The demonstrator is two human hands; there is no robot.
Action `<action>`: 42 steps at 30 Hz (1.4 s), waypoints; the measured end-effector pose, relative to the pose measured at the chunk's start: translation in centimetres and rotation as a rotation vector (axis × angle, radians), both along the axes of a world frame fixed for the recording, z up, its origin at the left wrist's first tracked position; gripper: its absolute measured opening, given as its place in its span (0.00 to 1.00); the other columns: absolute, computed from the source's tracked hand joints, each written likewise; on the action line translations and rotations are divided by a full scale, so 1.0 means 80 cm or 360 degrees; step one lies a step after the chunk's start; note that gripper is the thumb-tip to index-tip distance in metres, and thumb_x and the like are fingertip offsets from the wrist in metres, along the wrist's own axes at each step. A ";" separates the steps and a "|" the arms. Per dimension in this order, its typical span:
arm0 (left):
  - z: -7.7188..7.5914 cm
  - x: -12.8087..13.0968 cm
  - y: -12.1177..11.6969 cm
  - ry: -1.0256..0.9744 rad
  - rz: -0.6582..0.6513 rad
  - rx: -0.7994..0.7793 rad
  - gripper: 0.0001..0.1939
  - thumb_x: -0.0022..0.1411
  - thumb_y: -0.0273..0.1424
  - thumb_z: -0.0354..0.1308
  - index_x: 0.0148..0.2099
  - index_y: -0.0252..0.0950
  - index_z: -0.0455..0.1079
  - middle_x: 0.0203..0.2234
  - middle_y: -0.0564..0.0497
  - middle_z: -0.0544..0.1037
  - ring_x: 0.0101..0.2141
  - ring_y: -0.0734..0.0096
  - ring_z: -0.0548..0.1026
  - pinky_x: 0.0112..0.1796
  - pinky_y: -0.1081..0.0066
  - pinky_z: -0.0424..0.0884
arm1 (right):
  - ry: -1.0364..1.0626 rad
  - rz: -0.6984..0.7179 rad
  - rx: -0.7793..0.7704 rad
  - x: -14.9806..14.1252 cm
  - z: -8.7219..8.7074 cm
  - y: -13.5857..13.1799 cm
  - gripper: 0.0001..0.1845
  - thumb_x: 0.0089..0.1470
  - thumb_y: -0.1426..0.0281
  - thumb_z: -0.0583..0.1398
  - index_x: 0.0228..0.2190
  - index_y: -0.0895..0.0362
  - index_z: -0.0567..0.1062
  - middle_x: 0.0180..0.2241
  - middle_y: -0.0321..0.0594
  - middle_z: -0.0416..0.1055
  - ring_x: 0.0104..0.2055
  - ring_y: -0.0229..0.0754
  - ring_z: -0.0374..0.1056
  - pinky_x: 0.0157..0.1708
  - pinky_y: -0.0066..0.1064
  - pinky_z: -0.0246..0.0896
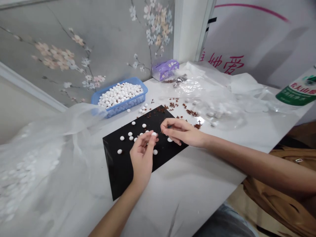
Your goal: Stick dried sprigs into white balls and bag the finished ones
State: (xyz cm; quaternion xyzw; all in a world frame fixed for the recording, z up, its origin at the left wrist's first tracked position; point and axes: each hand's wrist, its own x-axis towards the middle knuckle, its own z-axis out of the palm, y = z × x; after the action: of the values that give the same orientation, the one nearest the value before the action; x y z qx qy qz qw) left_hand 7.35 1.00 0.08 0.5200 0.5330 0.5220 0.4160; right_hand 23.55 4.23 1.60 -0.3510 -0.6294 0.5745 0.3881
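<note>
My left hand (pixel 141 154) is over a black board (pixel 123 174) and holds a white ball (pixel 154 134) between its fingertips. Several more white balls (pixel 130 134) lie apart on the board. My right hand (pixel 181 131) reaches in from the right, its thumb and forefinger pinched together just left of the held ball. A tiny brown bit (pixel 162 131) seems to sit in that pinch, though it is hard to make out. Small brown star-shaped bits (pixel 191 112) lie scattered past the board's far edge.
A blue plastic basket (pixel 123 108) heaped with white balls stands at the back of the white marble table (pixel 187 177). A translucent plastic bag (pixel 32 158) with white balls inside spreads along the left. Crumpled clear plastic (pixel 209 92), a purple tissue box (pixel 165 69) and a green-labelled bottle (pixel 297 90) lie beyond.
</note>
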 end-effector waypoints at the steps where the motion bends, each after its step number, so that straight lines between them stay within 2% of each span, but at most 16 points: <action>1: -0.001 0.000 0.000 0.0008 -0.0012 0.0005 0.11 0.54 0.35 0.60 0.40 0.39 0.73 0.32 0.51 0.79 0.33 0.73 0.76 0.34 0.75 0.71 | 0.0003 0.0017 -0.0025 -0.001 0.000 -0.001 0.15 0.54 0.57 0.55 0.29 0.57 0.63 0.19 0.27 0.56 0.15 0.27 0.51 0.13 0.22 0.49; 9: -0.004 0.000 0.001 -0.0028 0.0008 0.0068 0.12 0.52 0.34 0.62 0.40 0.39 0.74 0.33 0.51 0.78 0.33 0.72 0.76 0.31 0.76 0.71 | -0.0092 0.0058 -0.0049 0.000 0.006 -0.001 0.19 0.52 0.54 0.56 0.28 0.57 0.64 0.19 0.27 0.57 0.14 0.26 0.53 0.12 0.20 0.51; 15: -0.007 -0.002 0.001 0.0018 -0.0022 0.0071 0.11 0.53 0.34 0.62 0.40 0.39 0.75 0.37 0.51 0.78 0.31 0.74 0.75 0.28 0.77 0.71 | -0.0086 0.0098 -0.0102 -0.002 0.001 0.001 0.18 0.52 0.55 0.57 0.29 0.58 0.65 0.17 0.26 0.56 0.13 0.26 0.54 0.11 0.19 0.52; 23: -0.005 -0.003 0.000 0.0000 -0.0072 0.0075 0.10 0.53 0.33 0.61 0.39 0.39 0.75 0.29 0.53 0.78 0.29 0.75 0.74 0.28 0.78 0.70 | 0.0065 0.0109 -0.0179 -0.004 -0.010 0.004 0.15 0.51 0.59 0.59 0.29 0.59 0.66 0.15 0.25 0.59 0.12 0.27 0.57 0.12 0.19 0.57; 30: -0.005 -0.004 -0.001 -0.0017 -0.0081 0.0050 0.09 0.53 0.33 0.62 0.38 0.39 0.76 0.28 0.53 0.78 0.28 0.75 0.74 0.29 0.77 0.70 | 0.0104 0.0134 -0.0245 -0.002 -0.010 0.007 0.16 0.49 0.59 0.62 0.28 0.60 0.68 0.13 0.26 0.62 0.14 0.28 0.60 0.14 0.20 0.62; 37: -0.008 -0.005 -0.001 -0.0043 -0.0116 0.0006 0.08 0.53 0.33 0.62 0.36 0.38 0.76 0.26 0.53 0.78 0.28 0.76 0.74 0.31 0.77 0.69 | 0.0174 0.0154 -0.0287 -0.004 -0.021 0.010 0.17 0.47 0.59 0.63 0.28 0.60 0.68 0.14 0.28 0.64 0.16 0.29 0.60 0.14 0.21 0.65; 42: -0.005 -0.005 -0.001 -0.0020 -0.0149 0.0009 0.07 0.53 0.33 0.62 0.36 0.37 0.75 0.26 0.53 0.78 0.29 0.76 0.74 0.31 0.77 0.70 | 0.0180 0.0140 -0.0275 -0.003 -0.017 0.008 0.17 0.46 0.59 0.64 0.26 0.60 0.68 0.14 0.28 0.64 0.16 0.28 0.60 0.15 0.21 0.65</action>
State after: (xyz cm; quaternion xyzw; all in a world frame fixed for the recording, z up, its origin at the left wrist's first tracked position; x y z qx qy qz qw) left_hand 6.95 0.93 -0.28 0.5423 0.5041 0.5066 0.4418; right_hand 23.31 4.87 0.22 -0.3222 -0.5696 0.6619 0.3656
